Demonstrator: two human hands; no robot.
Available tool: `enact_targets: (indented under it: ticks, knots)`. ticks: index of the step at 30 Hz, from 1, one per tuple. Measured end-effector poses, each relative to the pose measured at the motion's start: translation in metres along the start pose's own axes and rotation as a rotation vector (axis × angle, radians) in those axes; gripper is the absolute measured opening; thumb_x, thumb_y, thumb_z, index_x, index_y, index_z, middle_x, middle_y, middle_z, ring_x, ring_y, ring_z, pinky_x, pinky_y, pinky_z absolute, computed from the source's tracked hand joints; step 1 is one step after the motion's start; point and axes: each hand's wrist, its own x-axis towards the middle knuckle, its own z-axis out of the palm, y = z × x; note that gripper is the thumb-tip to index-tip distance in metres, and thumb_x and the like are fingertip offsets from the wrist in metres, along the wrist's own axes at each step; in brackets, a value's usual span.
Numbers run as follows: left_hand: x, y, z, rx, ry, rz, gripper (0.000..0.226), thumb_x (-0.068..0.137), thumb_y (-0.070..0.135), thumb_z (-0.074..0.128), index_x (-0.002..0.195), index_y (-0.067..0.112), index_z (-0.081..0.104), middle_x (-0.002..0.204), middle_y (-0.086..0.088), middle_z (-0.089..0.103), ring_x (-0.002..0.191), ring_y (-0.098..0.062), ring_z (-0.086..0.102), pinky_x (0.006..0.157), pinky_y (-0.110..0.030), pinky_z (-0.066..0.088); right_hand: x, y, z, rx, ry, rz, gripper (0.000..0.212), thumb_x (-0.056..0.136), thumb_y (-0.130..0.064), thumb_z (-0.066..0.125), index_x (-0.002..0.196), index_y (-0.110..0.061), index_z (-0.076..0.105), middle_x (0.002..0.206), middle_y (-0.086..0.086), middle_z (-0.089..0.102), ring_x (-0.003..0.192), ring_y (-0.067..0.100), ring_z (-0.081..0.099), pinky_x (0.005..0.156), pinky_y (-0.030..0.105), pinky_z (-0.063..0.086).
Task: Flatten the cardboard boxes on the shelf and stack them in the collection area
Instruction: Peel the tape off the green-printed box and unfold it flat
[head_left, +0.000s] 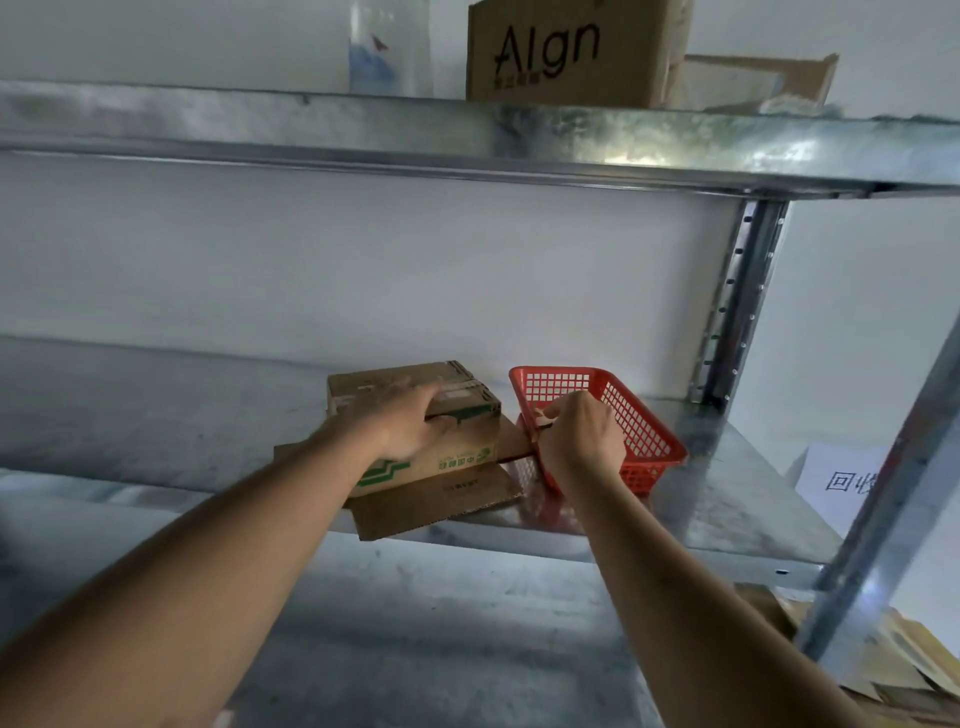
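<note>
1. Fingers of the left hand (410, 426) curl over the small cardboard box (415, 410) on the middle shelf (727, 493).
2. Right hand (582, 436) pinches something small at the box's right end, beside the red basket (639, 415); what, I cannot tell.
3. Box's long axis runs near-to-far, directly under the left hand.

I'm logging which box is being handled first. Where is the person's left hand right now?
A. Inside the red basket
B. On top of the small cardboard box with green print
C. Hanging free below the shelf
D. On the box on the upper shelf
B: the left hand lies over the top of the small cardboard box with green print, thumb at its front face, while the right hand is at the red basket.
</note>
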Motion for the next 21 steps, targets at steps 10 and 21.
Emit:
enact_targets:
  ticks: [10, 21]
  knots:
    - [-0.007, -0.036, -0.009, -0.032, -0.042, -0.012, 0.066, 0.101, 0.06, 0.051, 0.158, 0.031, 0.036, 0.157, 0.002, 0.041, 0.139, -0.026, 0.044, 0.112, -0.047, 0.041, 0.009, -0.007, -0.005, 0.009, 0.071, -0.039, 0.009, 0.094, -0.021, 0.072, 0.095, -0.022, 0.081, 0.092, 0.005, 0.076, 0.08, 0.023, 0.068, 0.079, 0.04, 0.061]
    - [0.002, -0.043, -0.012, -0.047, -0.091, 0.001, 0.067, 0.103, 0.056, 0.051, 0.16, 0.028, 0.033, 0.166, 0.002, 0.032, 0.148, -0.026, 0.036, 0.119, -0.046, 0.034, 0.015, -0.002, -0.003, 0.01, -0.004, -0.009, 0.016, 0.097, -0.024, 0.067, 0.09, -0.011, 0.073, 0.091, 0.008, 0.07, 0.081, 0.027, 0.069, 0.078, 0.044, 0.062]
